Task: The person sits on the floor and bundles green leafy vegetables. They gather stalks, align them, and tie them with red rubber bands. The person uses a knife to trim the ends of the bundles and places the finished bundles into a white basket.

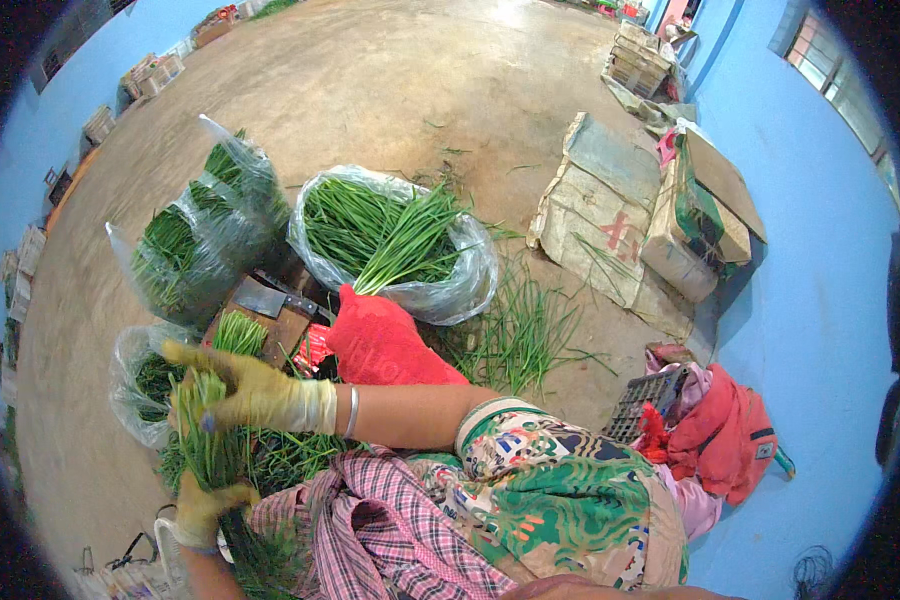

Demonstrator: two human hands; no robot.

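Both my hands wear yellowish gloves. My right hand [259, 394] reaches across from the right and holds the upper part of a bunch of long green leaf stalks [206, 442], which look like garlic chives. Lower down, my left hand [206, 506] is closed around the same bunch; its leaves hang over a pink checked cloth [375, 525]. Just beyond my right hand stands a cut bunch of stalks [238, 334] by a wooden board [289, 330]. A cleaver [261, 297] lies on the board, near a red printed packet [313, 349].
A plastic bag of chives [371, 225] stands open beyond a red cloth [390, 341]. Filled clear bags [210, 225] stand at the left, with a smaller one [146, 375] nearer. Loose stalks [521, 330] lie on the floor. At right are flattened sacking [596, 202], a box [682, 240] and a crate [649, 401] with clothes.
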